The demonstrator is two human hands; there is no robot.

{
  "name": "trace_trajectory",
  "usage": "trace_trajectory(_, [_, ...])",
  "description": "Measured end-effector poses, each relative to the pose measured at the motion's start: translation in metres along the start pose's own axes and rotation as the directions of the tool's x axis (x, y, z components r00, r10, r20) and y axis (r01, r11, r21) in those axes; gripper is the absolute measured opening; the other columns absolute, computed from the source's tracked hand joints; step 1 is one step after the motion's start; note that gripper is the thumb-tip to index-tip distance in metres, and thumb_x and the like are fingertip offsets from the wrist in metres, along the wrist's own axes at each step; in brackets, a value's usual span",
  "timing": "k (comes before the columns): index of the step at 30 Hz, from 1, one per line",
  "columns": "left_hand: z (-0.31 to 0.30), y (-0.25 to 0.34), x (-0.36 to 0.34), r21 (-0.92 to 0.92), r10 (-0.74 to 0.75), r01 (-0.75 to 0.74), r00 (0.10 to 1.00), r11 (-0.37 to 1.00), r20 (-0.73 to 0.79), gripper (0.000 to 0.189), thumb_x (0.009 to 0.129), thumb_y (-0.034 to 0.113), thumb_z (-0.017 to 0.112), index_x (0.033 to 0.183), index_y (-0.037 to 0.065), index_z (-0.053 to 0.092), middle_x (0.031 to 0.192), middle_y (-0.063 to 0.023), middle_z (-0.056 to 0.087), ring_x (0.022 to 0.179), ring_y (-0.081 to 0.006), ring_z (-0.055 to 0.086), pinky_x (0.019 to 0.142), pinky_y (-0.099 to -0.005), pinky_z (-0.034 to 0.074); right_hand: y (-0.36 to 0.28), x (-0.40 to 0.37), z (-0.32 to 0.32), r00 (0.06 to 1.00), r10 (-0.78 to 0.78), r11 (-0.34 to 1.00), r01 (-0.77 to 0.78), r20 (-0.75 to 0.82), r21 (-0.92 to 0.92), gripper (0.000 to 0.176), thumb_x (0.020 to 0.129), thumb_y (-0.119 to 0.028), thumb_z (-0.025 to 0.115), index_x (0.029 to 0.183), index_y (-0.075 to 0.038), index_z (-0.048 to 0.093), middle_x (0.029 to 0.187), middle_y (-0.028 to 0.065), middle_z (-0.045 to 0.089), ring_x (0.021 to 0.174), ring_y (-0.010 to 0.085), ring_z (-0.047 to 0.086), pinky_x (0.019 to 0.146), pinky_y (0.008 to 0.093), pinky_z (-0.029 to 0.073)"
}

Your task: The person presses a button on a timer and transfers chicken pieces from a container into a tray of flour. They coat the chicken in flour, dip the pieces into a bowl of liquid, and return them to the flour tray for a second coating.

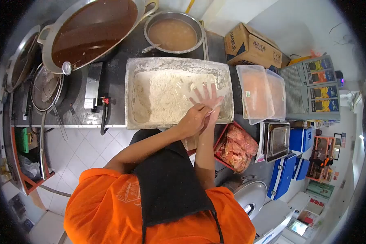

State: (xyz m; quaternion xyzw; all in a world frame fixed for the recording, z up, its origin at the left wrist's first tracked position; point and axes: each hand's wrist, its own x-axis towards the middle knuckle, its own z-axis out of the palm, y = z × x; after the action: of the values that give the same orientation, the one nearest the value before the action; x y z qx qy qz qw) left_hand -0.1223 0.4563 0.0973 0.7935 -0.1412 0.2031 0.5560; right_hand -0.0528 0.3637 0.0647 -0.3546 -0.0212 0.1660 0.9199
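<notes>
My right hand (207,96) is stretched out over the right part of a rectangular metal tub (177,62), palm up with its fingers spread. A thin see-through plastic glove (216,100) appears to cover it. At the wrist, my left hand (193,120) pinches the cuff of this glove; its fingertips are pressed together there. Below both hands, pale flour (156,95) lies in the tub, heaped toward the left and middle. Pieces of raw meat (238,148) in a red crate (221,136) stand close to my right forearm.
A large pan (47,46) of dark brown liquid and a steel bowl (200,30) of cloudy liquid stand behind the tub. A strainer (47,87) is at left. Clear plastic containers (256,93) and a cardboard box (254,46) stand at right.
</notes>
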Motion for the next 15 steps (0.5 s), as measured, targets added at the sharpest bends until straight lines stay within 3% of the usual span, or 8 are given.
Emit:
trace_trajectory(2, [0.003,0.004,0.005,-0.007,-0.007,0.007,1.000,1.000,-0.009,0.023,0.076,-0.002,0.057,0.098,0.000,0.056,0.091,-0.0206,0.058,0.084,-0.0391,0.056,0.072,-0.0438,0.047,-0.001,0.010,-0.013,0.982,0.102,0.988,-0.119,0.161,0.100,0.072,0.090,-0.063,0.027,0.147,-0.022,0.010,0.148,0.0137,0.018,0.130,0.0423,0.027,0.096,0.0688,0.029])
trace_trajectory(3, [0.003,0.006,0.007,0.003,-0.013,0.013,1.000,1.000,0.010,0.021,0.076,-0.002,0.057,0.098,0.000,0.056,0.089,-0.0205,0.057,0.083,-0.0393,0.056,0.072,-0.0443,0.047,-0.002,0.011,-0.016,0.980,0.105,0.987,-0.123,0.167,0.102,0.072,0.090,-0.063,0.027,0.147,-0.022,0.010,0.148,0.0137,0.018,0.130,0.0423,0.027,0.096,0.0688,0.029])
trace_trajectory(6, [0.010,0.005,0.008,0.043,-0.007,0.005,0.999,0.999,0.038,0.021,0.076,-0.002,0.057,0.096,-0.001,0.056,0.085,-0.0203,0.057,0.081,-0.0397,0.055,0.071,-0.0453,0.046,-0.004,0.013,-0.020,0.986,0.142,0.988,-0.146,0.091,0.043,0.074,0.089,-0.065,0.028,0.147,-0.024,0.005,0.148,0.0154,0.015,0.131,0.0422,0.026,0.096,0.0698,0.027])
trace_trajectory(8, [0.017,0.004,0.005,0.067,-0.003,-0.001,0.999,0.998,0.049,0.022,0.075,-0.002,0.057,0.096,-0.001,0.056,0.083,-0.0202,0.056,0.080,-0.0398,0.055,0.071,-0.0459,0.046,-0.004,0.011,-0.017,0.990,0.093,0.995,-0.089,-0.109,0.043,0.078,0.088,-0.065,0.032,0.147,-0.023,0.002,0.149,0.0160,0.012,0.130,0.0419,0.026,0.096,0.0689,0.028])
trace_trajectory(9, [0.022,0.003,0.004,0.056,0.010,-0.011,0.999,0.998,0.035,0.022,0.073,-0.002,0.057,0.096,-0.001,0.057,0.083,-0.0204,0.056,0.079,-0.0398,0.055,0.070,-0.0458,0.046,-0.007,0.010,-0.011,0.989,0.100,0.994,-0.096,-0.107,0.044,0.078,0.088,-0.065,0.032,0.147,-0.023,0.002,0.149,0.0160,0.012,0.130,0.0419,0.026,0.096,0.0689,0.028])
trace_trajectory(11, [0.026,0.002,0.001,0.055,0.015,-0.016,1.000,0.998,0.017,0.023,0.072,-0.002,0.057,0.096,-0.001,0.057,0.082,-0.0206,0.056,0.078,-0.0398,0.055,0.069,-0.0458,0.046,-0.013,0.008,0.002,0.973,-0.004,0.995,-0.019,-0.233,-0.099,0.079,0.088,-0.062,0.036,0.147,-0.017,0.008,0.148,0.0161,0.015,0.130,0.0412,0.027,0.098,0.0658,0.027])
trace_trajectory(15, [0.027,-0.004,-0.005,0.072,-0.005,0.005,1.000,0.997,0.002,0.020,0.075,-0.001,0.057,0.095,-0.001,0.057,0.083,-0.0203,0.057,0.078,-0.0395,0.056,0.068,-0.0446,0.047,0.021,-0.023,-0.011,0.979,0.021,0.997,-0.006,-0.201,0.079,0.076,0.089,-0.059,0.038,0.146,-0.016,0.011,0.147,0.0161,0.017,0.129,0.0400,0.028,0.099,0.0641,0.027])
